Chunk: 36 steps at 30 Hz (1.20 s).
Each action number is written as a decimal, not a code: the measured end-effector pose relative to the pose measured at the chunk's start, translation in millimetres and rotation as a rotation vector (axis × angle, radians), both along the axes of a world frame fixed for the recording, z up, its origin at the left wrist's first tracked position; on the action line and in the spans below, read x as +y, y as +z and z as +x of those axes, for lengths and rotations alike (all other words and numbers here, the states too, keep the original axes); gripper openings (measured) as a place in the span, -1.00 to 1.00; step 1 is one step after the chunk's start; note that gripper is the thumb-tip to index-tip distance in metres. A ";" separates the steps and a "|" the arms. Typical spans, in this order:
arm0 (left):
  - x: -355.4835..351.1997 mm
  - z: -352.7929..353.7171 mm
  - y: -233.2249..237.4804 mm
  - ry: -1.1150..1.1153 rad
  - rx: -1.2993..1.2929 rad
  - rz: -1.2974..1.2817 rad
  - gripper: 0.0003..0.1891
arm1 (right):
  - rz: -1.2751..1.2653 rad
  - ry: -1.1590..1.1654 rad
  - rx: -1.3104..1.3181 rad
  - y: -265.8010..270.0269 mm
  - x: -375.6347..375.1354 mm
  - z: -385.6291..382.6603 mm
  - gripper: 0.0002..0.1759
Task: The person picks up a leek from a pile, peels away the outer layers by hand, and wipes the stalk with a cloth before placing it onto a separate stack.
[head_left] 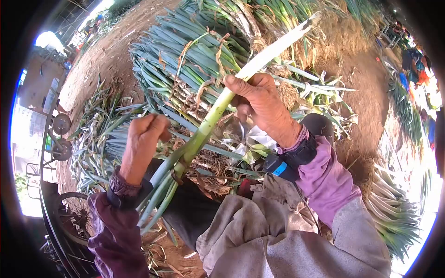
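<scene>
Your right hand (264, 104) pinches the long, cylindrical white-and-green leek (211, 120) between thumb and fingers, its axis slanting from the white root end, far and right of that grip, to green leaves near and left. Your curled left hand (146, 139), whether pinching anything you cannot tell, is nearer the leaves; the blue label (280, 168) below your right grip is unreadable.

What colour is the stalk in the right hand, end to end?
Head view: the stalk goes from white at its root end through pale green to darker green leaves.
</scene>
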State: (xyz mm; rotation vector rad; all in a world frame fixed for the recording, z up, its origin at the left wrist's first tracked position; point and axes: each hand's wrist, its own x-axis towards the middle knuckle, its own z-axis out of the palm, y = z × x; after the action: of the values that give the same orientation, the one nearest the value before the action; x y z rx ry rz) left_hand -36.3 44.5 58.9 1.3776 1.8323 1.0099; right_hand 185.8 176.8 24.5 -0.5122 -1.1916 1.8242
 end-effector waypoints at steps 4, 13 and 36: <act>-5.7 4.6 -3.3 -0.100 0.059 0.085 -0.80 | 0.040 -0.098 -0.051 -5.2 1.3 -1.5 -0.62; 12.5 45.5 -0.8 -0.129 0.127 -0.093 -0.86 | 0.200 -0.129 -0.443 -10.4 0.9 7.9 -0.61; 5.4 -24.5 -77.8 0.227 0.437 0.089 -0.82 | 0.063 -0.370 -0.187 40.5 2.7 119.0 -0.82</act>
State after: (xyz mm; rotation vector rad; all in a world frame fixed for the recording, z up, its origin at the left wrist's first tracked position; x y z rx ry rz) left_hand -60.8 49.9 -18.8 1.5624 2.3314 0.9638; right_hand 304.7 179.5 65.1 -0.8226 -1.1829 1.4437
